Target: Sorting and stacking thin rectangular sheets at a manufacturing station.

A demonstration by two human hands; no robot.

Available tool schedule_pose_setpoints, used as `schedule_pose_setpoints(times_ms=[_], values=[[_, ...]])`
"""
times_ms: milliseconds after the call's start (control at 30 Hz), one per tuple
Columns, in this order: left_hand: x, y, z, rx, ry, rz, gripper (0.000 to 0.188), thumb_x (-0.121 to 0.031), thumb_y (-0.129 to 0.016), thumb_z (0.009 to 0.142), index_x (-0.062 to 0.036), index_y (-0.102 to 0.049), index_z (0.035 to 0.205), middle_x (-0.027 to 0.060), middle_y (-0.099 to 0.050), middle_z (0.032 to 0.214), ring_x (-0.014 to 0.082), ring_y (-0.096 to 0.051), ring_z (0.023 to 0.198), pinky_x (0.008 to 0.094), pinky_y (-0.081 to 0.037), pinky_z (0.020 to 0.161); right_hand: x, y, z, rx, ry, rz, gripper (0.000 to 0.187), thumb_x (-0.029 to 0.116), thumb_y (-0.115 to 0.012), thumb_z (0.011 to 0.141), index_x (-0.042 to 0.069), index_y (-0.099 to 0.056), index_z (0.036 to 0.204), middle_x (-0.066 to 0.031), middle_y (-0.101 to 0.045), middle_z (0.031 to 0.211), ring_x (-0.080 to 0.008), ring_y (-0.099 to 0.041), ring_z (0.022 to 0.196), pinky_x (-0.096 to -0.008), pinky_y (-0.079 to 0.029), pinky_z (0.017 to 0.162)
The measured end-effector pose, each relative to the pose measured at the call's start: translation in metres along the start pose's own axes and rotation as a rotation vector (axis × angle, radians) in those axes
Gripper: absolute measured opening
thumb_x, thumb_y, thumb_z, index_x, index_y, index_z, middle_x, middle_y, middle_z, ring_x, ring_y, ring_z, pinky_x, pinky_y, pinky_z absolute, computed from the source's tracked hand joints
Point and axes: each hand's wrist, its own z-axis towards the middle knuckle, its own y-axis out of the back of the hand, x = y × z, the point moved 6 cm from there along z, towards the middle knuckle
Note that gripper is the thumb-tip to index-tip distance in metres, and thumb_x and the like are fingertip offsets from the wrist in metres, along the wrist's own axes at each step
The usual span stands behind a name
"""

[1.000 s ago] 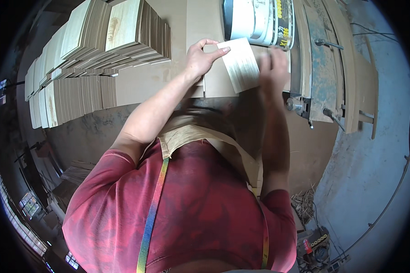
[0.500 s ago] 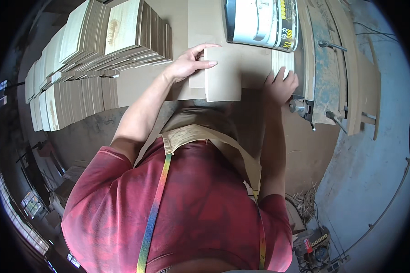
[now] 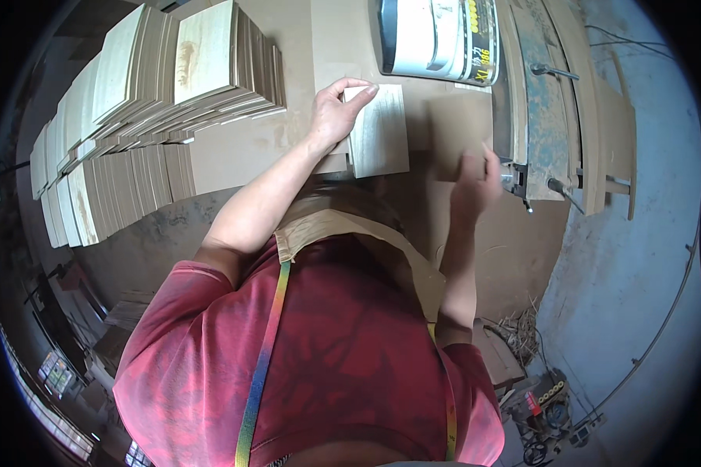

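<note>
My left hand (image 3: pixel 335 121) is closed on the upper left corner of a pale wooden panel (image 3: pixel 380 134), thumb on its grained face. The panel stands tilted at the near edge of the worktable. To its right, my right hand (image 3: pixel 477 185) grips the lower right corner of a plain brown board (image 3: pixel 456 134) of similar size. Motion blurs both this board and the fingers on it. A gap separates the two pieces. Behind the brown board, a pale wood edge (image 3: pixel 475 89) just shows below the bucket.
Stacked wooden panels (image 3: pixel 206 54) fill the table's left side in several rows. A white and black bucket (image 3: pixel 436 39) stands at the back. On the right is a worn blue machine (image 3: pixel 551 117) with clamp handles, before a pale blue wall (image 3: pixel 646 257).
My right hand has come nearer from the pale wood at the right, now holding a brown board. The panel in my left hand shows a grained face where a plain tan one showed before.
</note>
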Motion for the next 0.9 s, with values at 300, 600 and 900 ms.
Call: schedule_pose_setpoints(times_ms=[300, 600, 900], values=[[0.011, 0.027, 0.004, 0.06, 0.047, 0.071, 0.029, -0.023, -0.084, 0.105, -0.0112, -0.081, 0.132, 0.0038, -0.073, 0.096, 0.0106, -0.063, 0.08, 0.0268, -0.054, 0.072, -0.039, -0.046, -0.002, 0.036, 0.78, -0.865, 0.047, 0.016, -0.076, 0.1, 0.0, -0.069, 0.143, -0.0183, -0.067, 0.138, -0.0406, -0.065, 0.128, -0.0485, -0.055, 0.105], [-0.01, 0.038, -0.003, 0.422, -0.13, -0.15, 0.05, -0.018, -0.088, 0.101, -0.0098, -0.071, 0.147, 0.0082, -0.078, 0.11, 0.0166, -0.073, 0.09, 0.0313, -0.062, 0.083, -0.043, -0.09, 0.088, -0.023, 0.719, -0.855, 0.045, 0.024, -0.069, 0.106, 0.001, -0.067, 0.144, -0.0188, -0.068, 0.145, -0.0413, -0.065, 0.127, -0.0518, -0.056, 0.105], [0.001, 0.001, -0.005, 0.029, -0.076, 0.03, 0.047, -0.017, -0.092, 0.097, -0.0057, -0.072, 0.138, 0.0076, -0.078, 0.107, 0.0158, -0.071, 0.086, 0.0303, -0.061, 0.082, 0.051, -0.101, -0.037, 0.306, 0.687, -0.601, 0.076, 0.04, -0.089, 0.087, 0.0, -0.066, 0.147, -0.032, -0.065, 0.141, -0.0467, -0.068, 0.113, -0.0548, -0.06, 0.097]])
